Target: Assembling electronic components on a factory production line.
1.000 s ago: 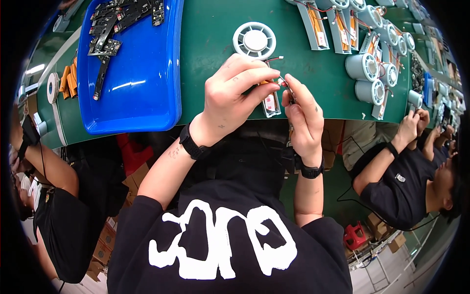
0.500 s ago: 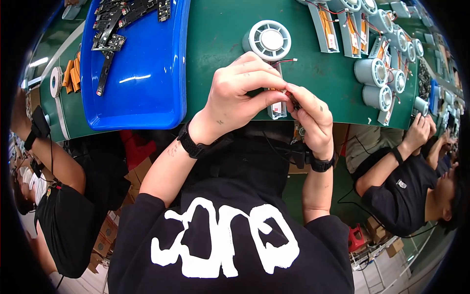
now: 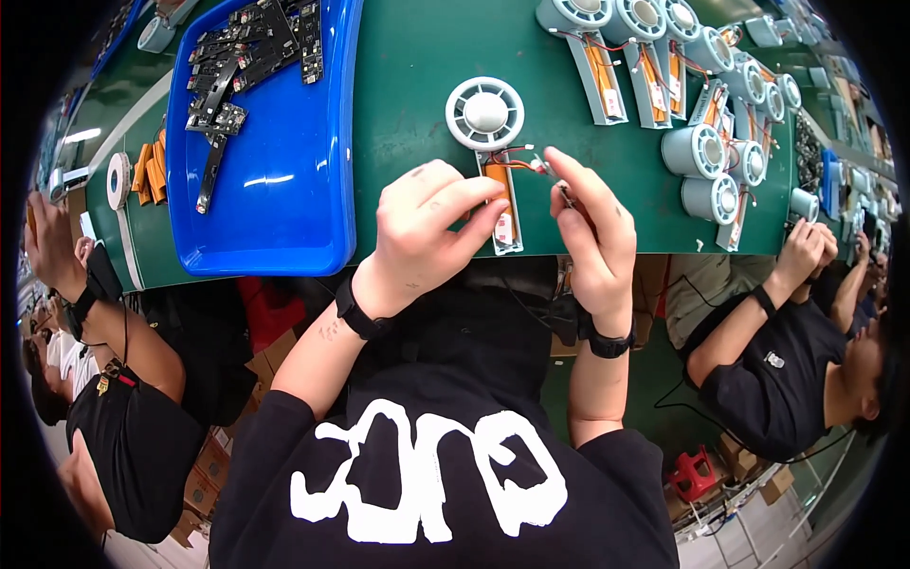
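A pale blue-grey handheld fan [image 3: 485, 112] lies on the green table, its open handle [image 3: 508, 239] pointing toward me. An orange battery strip [image 3: 502, 185] and red and black wires show in the handle. My left hand [image 3: 427, 220] is beside the handle, thumb and index fingertip close together; what lies between them, if anything, I cannot make out. Right of the handle, my right hand [image 3: 602, 242] pinches a small dark circuit board [image 3: 566, 196], seen nearly edge-on and mostly hidden by the fingers. A wire lead with a small pale connector [image 3: 539, 165] reaches its upper end.
A blue tray [image 3: 275, 228] with several dark circuit boards [image 3: 227, 119] stands at the left. Beyond it are a white tape roll [image 3: 118, 180] and orange strips [image 3: 150, 173]. Several similar fans [image 3: 697, 152] lie at the right. Co-workers sit on both sides, one person's hands [image 3: 806, 254] near the right.
My hands have moved apart, the left one toward the handle and the right one keeping the circuit board. The fan, now less covered, appears lower and further left in view.
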Motion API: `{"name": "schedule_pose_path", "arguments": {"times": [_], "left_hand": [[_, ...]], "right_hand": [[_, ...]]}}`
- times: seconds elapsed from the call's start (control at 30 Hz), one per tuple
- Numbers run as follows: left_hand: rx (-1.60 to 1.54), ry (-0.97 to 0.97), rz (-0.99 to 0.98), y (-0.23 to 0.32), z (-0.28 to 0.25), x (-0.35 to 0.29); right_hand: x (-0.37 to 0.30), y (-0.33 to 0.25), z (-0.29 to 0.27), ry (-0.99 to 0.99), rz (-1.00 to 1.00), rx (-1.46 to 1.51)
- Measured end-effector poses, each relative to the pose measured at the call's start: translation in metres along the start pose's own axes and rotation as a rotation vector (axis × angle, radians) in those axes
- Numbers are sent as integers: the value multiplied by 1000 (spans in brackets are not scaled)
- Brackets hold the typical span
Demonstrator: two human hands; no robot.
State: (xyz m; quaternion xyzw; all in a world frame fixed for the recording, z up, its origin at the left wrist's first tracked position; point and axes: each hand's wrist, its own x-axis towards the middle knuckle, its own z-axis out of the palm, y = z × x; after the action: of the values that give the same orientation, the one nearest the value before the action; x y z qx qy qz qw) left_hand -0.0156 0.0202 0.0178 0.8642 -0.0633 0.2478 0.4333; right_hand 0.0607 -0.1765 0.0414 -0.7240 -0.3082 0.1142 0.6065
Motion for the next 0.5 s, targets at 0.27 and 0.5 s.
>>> {"name": "schedule_pose_path", "arguments": {"times": [0.27, 0.5], "left_hand": [[325, 43, 0, 11, 27, 22], [298, 52, 70, 4, 26, 28]], "right_hand": [[69, -28, -20, -187, 104, -158], [58, -20, -25, -129, 229, -74]]}}
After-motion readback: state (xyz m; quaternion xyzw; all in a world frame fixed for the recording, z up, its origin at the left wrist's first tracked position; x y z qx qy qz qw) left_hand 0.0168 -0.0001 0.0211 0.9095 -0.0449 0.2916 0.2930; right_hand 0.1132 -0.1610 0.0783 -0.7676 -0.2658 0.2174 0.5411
